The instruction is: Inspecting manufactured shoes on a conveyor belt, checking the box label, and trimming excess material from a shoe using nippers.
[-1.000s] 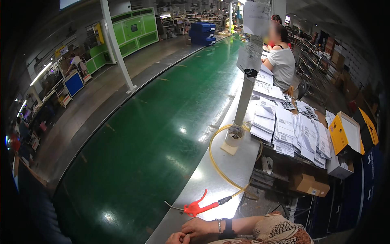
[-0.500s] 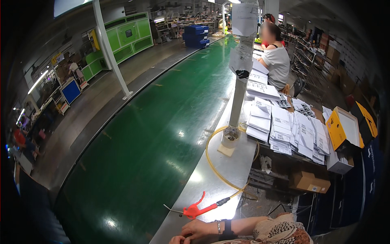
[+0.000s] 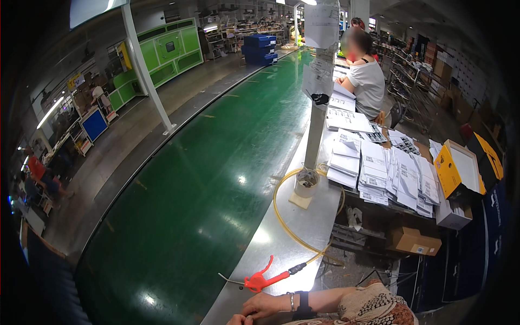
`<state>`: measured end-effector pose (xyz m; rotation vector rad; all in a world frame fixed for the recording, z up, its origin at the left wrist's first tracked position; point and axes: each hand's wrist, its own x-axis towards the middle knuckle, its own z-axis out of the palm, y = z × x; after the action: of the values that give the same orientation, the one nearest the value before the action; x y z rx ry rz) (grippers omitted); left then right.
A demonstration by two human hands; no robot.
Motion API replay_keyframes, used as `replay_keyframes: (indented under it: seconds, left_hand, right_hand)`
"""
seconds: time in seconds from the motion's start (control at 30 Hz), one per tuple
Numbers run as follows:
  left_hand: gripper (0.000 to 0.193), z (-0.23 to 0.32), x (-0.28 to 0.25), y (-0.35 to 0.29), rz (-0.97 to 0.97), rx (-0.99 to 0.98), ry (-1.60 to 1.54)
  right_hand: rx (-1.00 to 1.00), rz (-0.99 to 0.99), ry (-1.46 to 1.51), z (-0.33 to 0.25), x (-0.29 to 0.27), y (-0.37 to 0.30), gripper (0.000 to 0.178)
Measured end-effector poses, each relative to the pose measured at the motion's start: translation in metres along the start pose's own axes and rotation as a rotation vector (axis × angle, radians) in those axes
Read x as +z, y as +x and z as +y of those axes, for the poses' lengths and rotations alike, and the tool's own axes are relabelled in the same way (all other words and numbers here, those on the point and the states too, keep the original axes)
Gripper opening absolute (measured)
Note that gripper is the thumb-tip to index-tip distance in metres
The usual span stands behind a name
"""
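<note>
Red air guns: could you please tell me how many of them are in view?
1. The red air gun lies on the metal ledge, just beyond the hands. No other shows, though more may be hidden in the dim, cluttered background.

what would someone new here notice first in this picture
Probably the long green belt, sweeping from the lower left up to the top centre. Next might come the bright red air gun lying on the metal ledge just beyond the right hand, then the stacked white sheets right of the post.
</note>
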<state>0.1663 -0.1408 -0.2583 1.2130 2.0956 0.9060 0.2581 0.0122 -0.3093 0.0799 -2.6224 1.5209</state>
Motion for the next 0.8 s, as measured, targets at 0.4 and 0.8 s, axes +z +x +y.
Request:
replay_keyframes:
  seconds: [0.4, 0.8]
  left_hand:
    - [0.025, 0.004, -0.002, -0.001, 0.007, 0.011, 0.017]
    - [0.018, -0.018, 0.0, -0.004, 0.051, -0.088, -0.023]
  right_hand:
    - [0.041, -0.028, 0.069, 0.007, 0.001, 0.002, 0.021]
    - [0.093, 0.086, 0.009, -0.003, -0.003, 0.004, 0.019]
